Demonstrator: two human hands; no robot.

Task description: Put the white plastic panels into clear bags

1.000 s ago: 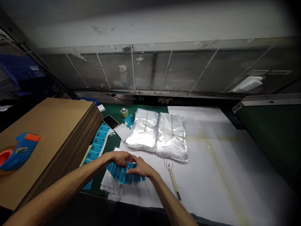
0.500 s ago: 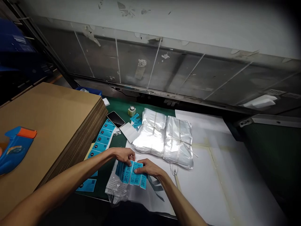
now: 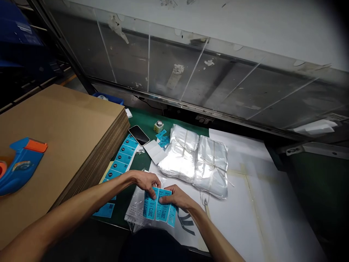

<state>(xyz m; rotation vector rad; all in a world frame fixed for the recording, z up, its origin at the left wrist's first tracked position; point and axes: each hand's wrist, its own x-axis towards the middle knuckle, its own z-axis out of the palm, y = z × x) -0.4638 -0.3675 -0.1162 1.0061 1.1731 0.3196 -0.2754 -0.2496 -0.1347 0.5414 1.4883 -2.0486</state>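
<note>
Between my hands is a strip of blue printed labels point(image 3: 163, 212), marked with black writing and numbers. My left hand point(image 3: 147, 182) pinches its upper left edge, thumb on the front. My right hand point(image 3: 176, 197) grips it further right, thumb also across the front; the other fingers are hidden behind. Under the strip lies a clear plastic bag point(image 3: 136, 209) with printed text, on white paper. Just right of my right hand a craft knife point(image 3: 207, 208) rests on the paper.
Two tied bundles of clear bags point(image 3: 180, 154) lie beyond my hands. Left of them are a phone point(image 3: 139, 135), a folded white card point(image 3: 155, 152), a small jar point(image 3: 158, 126) and a blue label sheet point(image 3: 120, 165). Stacked cardboard point(image 3: 68, 120) carries a blue tape dispenser point(image 3: 24, 165).
Both hands have shifted slightly along the label strip, which now faces me flatter and more spread out. The whole view has swung a little, moving most things rightward.
</note>
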